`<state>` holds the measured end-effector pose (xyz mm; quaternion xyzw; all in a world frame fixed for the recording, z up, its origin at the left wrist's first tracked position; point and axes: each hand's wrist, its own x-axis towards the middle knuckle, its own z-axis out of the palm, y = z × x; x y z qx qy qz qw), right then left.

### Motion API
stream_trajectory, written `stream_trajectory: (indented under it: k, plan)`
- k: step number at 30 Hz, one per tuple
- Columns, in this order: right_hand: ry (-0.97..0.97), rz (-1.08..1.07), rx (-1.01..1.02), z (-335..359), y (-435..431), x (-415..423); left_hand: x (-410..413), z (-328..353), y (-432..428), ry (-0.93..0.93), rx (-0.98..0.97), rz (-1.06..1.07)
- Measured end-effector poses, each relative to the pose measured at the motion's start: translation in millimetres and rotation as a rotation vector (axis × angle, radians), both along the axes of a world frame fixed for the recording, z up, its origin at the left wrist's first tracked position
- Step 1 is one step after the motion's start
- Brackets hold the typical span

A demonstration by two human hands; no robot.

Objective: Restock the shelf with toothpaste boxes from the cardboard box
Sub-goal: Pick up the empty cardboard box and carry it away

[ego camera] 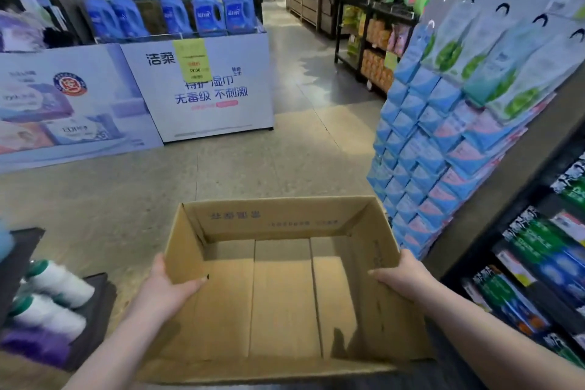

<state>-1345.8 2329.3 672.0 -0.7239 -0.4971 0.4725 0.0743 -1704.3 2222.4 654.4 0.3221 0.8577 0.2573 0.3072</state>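
Note:
An open brown cardboard box fills the lower middle of the head view, and only its bare bottom flaps show inside. My left hand grips the box's left wall, thumb inside. On the right wall my right hand holds the rim, fingers curled over it. Green and blue toothpaste boxes lie in rows on the dark shelf at the lower right, right of my right forearm.
Hanging blue and green packets cover the shelf's end panel on the right. A white display stand with blue detergent bottles stands across the grey floor. White bottles sit on a low rack at the lower left. An aisle runs back through the middle.

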Motion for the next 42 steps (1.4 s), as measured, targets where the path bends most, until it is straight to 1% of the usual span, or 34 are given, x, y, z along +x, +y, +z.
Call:
stream_trajectory:
  k: [5, 8, 12, 15, 17, 19, 26, 31, 33, 36, 39, 42]
  plan:
    - [0.018, 0.007, -0.022, -9, 73, -33, -39, 0, 80, 0.019, 0.0, -0.024]
    - [0.007, -0.047, -0.025, -20, 112, -55, -65, -6, 136, 0.032, -0.031, -0.071]
    - [0.036, -0.161, -0.049, -38, 160, -84, -94, -12, 218, 0.053, -0.049, -0.144]
    - [-0.006, -0.264, -0.042, -48, 188, -107, -118, -18, 282, 0.093, -0.088, -0.268]
    - [-0.045, -0.356, -0.024, -56, 202, -119, -127, -23, 324, 0.103, -0.08, -0.353]
    - [-0.014, -0.457, -0.048, -63, 211, -125, -128, -29, 363, 0.105, -0.088, -0.434]
    - [0.025, -0.792, -0.078, -104, 232, -114, -89, -78, 475, 0.171, -0.14, -0.665]
    - [0.032, -0.993, -0.115, -152, 251, -99, -43, -123, 538, 0.199, -0.19, -0.796]
    - [0.046, -1.061, -0.145, -178, 255, -93, -28, -147, 563, 0.185, -0.2, -0.877]
    - [0.159, -1.163, -0.216, -217, 262, -88, -8, -189, 592, 0.182, -0.225, -0.953]
    - [0.128, -1.234, -0.276, -262, 270, -83, 12, -231, 611, 0.19, -0.252, -0.995]
    - [0.115, -1.284, -0.255, -312, 277, -77, 28, -282, 628, 0.211, -0.295, -1.038]
